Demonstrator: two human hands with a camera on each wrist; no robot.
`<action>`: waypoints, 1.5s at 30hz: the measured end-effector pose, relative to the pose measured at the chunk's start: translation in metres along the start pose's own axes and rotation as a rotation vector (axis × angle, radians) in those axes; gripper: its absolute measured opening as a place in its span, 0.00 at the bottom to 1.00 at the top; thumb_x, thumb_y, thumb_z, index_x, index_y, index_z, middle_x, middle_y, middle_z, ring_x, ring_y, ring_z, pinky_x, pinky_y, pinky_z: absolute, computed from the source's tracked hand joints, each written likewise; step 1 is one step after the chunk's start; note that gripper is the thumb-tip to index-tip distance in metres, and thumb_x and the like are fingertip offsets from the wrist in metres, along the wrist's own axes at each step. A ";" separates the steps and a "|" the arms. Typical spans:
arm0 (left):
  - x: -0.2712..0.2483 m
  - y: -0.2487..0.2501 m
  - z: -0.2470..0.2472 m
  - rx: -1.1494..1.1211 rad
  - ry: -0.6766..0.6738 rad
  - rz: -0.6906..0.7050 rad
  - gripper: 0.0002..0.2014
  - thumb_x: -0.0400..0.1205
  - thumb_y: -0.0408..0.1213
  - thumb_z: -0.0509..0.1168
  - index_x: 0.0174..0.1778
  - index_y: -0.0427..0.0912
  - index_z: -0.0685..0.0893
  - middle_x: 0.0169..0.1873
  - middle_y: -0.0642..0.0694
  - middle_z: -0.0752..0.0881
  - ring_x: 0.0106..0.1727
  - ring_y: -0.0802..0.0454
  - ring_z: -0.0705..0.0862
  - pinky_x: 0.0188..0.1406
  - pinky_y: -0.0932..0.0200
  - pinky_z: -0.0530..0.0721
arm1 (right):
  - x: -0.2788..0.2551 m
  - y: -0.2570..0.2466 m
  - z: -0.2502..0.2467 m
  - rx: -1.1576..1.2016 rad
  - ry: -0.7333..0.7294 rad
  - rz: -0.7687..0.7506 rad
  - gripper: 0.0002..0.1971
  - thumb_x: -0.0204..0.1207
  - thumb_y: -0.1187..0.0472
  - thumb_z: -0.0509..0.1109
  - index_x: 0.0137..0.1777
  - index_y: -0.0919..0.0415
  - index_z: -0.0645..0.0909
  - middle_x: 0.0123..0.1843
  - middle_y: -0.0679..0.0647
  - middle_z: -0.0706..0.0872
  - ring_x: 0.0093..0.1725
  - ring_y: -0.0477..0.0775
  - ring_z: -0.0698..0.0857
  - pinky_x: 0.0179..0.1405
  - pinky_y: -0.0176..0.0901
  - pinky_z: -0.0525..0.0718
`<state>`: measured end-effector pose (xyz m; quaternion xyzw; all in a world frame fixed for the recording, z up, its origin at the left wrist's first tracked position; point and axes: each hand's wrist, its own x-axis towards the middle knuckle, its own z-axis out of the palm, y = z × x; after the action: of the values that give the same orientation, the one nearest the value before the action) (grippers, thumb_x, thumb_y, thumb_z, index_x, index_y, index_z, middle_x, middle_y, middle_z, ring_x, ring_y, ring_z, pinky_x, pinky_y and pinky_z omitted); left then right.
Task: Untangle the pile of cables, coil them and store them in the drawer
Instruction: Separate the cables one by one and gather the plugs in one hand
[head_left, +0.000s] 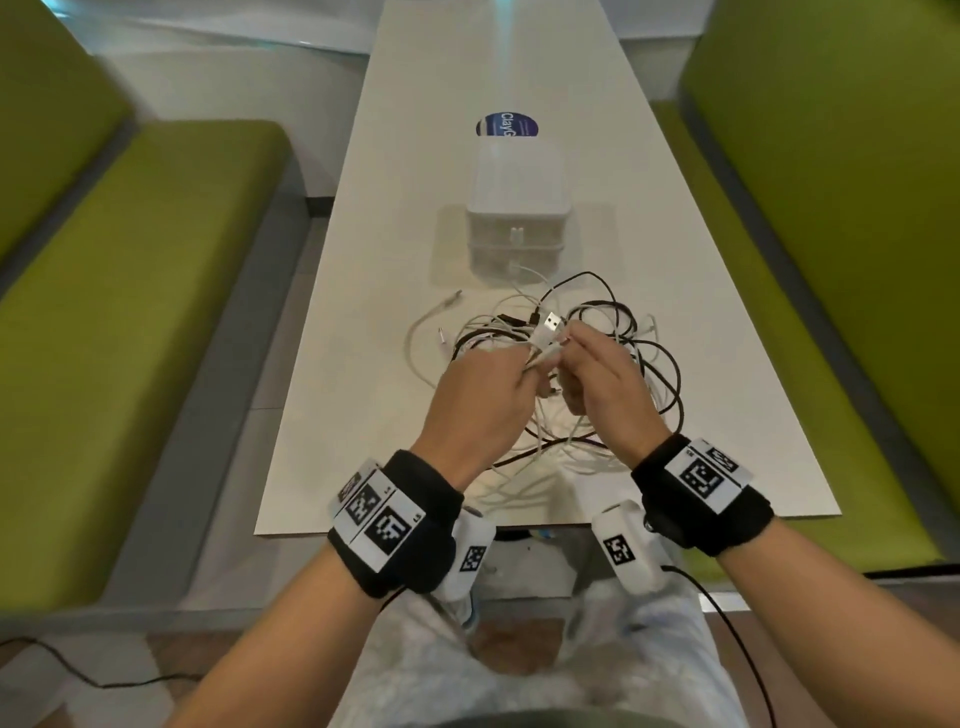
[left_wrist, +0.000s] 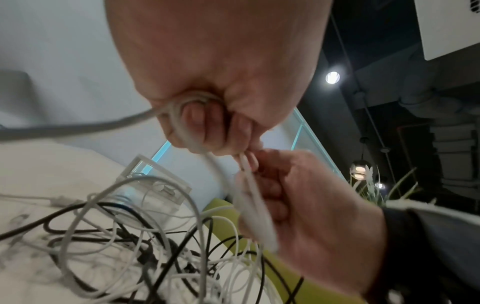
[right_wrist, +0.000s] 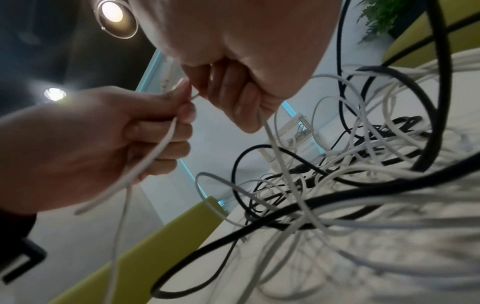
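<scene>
White cable (head_left: 540, 353) pinched by both hands (head_left: 480, 400) beyond "Clay" sticker (head_left: 506, 126).

Two hands, left (head_left: 480, 395) and right (head_left: 605, 379). One bench (head_left: 374, 322). One pile of cables (head_left: 561, 364), black and white; their number cannot be told. One drawer box (head_left: 517, 218). One round sticker (head_left: 506, 126).
</scene>
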<state>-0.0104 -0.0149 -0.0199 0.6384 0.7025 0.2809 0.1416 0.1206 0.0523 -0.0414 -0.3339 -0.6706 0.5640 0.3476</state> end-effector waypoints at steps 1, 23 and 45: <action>0.001 0.001 -0.005 0.011 0.026 0.011 0.20 0.89 0.46 0.55 0.31 0.47 0.77 0.24 0.51 0.80 0.29 0.50 0.78 0.36 0.49 0.75 | -0.001 0.003 -0.002 -0.011 -0.018 -0.005 0.15 0.83 0.56 0.58 0.37 0.65 0.71 0.27 0.49 0.68 0.25 0.46 0.63 0.23 0.37 0.61; 0.015 0.003 -0.004 -0.464 -0.063 0.044 0.17 0.86 0.35 0.54 0.64 0.42 0.84 0.52 0.46 0.91 0.57 0.50 0.89 0.60 0.46 0.85 | -0.002 0.033 0.011 -0.288 0.029 0.071 0.17 0.85 0.51 0.58 0.33 0.50 0.74 0.25 0.42 0.74 0.25 0.42 0.68 0.28 0.40 0.66; 0.029 0.016 -0.065 -0.012 0.601 0.301 0.17 0.87 0.39 0.54 0.54 0.35 0.86 0.22 0.63 0.68 0.21 0.63 0.66 0.26 0.68 0.60 | -0.024 0.040 0.011 -0.567 -0.184 -0.160 0.20 0.88 0.46 0.51 0.31 0.45 0.65 0.23 0.45 0.69 0.25 0.43 0.73 0.28 0.36 0.65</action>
<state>-0.0376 -0.0006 0.0467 0.6227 0.6090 0.4785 -0.1113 0.1263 0.0323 -0.0847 -0.3113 -0.8541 0.3530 0.2214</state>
